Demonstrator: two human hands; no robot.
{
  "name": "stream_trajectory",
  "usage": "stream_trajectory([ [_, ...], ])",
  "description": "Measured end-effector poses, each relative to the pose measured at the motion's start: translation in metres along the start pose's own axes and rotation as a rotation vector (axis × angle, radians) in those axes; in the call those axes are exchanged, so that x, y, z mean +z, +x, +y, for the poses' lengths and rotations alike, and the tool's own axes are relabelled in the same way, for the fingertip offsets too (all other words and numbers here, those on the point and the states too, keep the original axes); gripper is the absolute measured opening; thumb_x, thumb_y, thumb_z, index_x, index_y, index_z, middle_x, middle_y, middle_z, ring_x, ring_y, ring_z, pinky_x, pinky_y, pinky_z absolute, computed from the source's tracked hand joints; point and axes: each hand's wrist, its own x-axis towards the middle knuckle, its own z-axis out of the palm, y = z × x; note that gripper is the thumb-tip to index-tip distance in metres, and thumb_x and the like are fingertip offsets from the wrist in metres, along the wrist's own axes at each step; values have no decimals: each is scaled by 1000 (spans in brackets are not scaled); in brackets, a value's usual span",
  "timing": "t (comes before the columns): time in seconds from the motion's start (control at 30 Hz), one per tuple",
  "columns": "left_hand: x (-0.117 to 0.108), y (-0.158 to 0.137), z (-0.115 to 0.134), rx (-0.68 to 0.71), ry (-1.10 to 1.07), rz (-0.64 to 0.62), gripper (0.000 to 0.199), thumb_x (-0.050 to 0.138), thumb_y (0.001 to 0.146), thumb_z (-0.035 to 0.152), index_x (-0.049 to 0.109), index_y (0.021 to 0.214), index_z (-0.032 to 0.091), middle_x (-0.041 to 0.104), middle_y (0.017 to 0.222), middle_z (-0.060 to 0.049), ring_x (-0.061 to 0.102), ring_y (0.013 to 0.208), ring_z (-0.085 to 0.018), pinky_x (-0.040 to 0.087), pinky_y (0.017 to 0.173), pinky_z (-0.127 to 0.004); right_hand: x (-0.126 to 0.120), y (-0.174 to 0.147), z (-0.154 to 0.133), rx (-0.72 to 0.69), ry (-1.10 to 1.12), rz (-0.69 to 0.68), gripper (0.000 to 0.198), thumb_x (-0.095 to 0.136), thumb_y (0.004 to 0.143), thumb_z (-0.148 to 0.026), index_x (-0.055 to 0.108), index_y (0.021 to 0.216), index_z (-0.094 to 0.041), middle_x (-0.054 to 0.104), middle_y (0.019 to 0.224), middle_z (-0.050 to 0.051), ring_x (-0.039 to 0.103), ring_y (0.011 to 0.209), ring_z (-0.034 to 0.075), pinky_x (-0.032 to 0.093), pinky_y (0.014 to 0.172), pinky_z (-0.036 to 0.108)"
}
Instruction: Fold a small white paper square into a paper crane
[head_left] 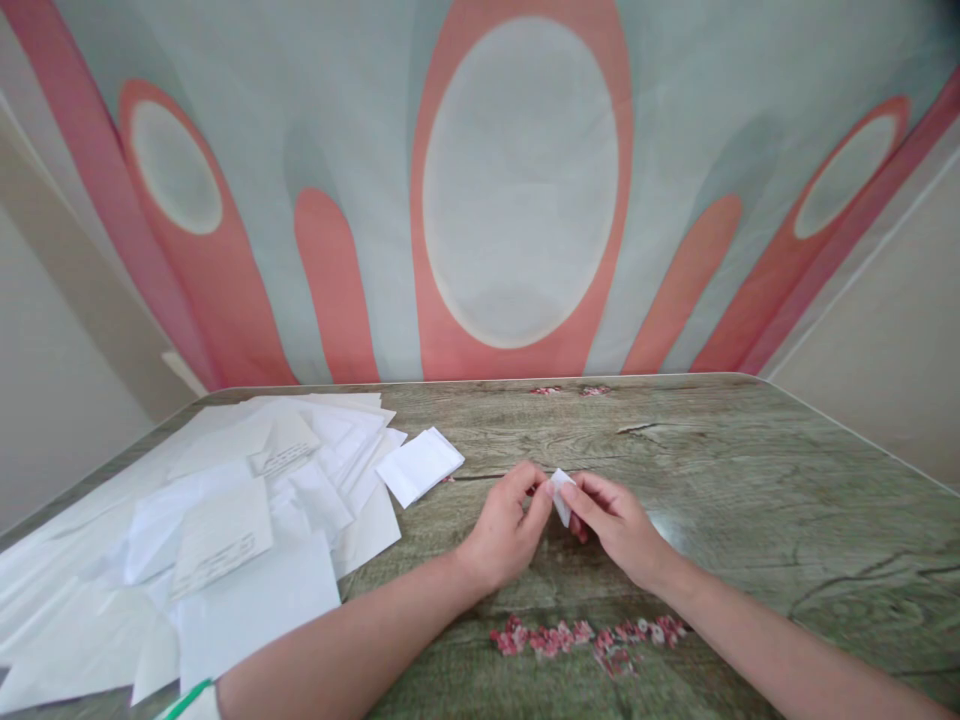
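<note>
A small folded piece of white paper (561,497) is held up between my two hands, just above the table. My left hand (508,522) pinches its left edge with thumb and forefinger. On the other side, my right hand (616,520) grips it with the thumb on the near face and fingers curled behind, partly hidden. A little stack of folded white paper (420,466) lies flat to the left, apart from both hands.
A large, loose heap of white paper sheets (259,620) spreads over the left side of the wood-patterned table (750,480); some bear printed lines. Pink flower prints (555,637) mark the near part. Behind the far edge hangs a red and grey patterned cloth (517,190).
</note>
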Motion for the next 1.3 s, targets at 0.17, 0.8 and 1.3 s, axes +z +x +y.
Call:
stream_trajectory([
  [0.17, 0, 2, -6, -19, -38, 55, 25, 34, 92, 31, 43, 73, 17, 44, 70, 1, 42, 69, -12, 36, 66, -23, 1, -2, 0, -38, -129, -37, 32, 44, 88, -42, 50, 67, -18, 46, 58, -3, 44, 53, 11, 35, 50, 23],
  [0.8, 0, 4, -8, 84, 258, 20, 22, 35, 91, 24, 48, 75, 17, 51, 76, -2, 46, 76, -16, 37, 70, -28, 7, 3, 1, -138, 86, 78, 32, 58, 81, -34, 47, 110, -24, 55, 97, 3, 53, 84, 16, 45, 70, 26],
  [1.3, -4, 2, -6, 147, 345, 33, 20, 36, 91, 23, 49, 77, 17, 54, 79, -4, 47, 79, -17, 38, 73, -30, -2, 5, -3, -203, -117, 145, 8, 52, 83, -24, 56, 79, -19, 53, 80, 2, 51, 74, 15, 41, 64, 25],
])
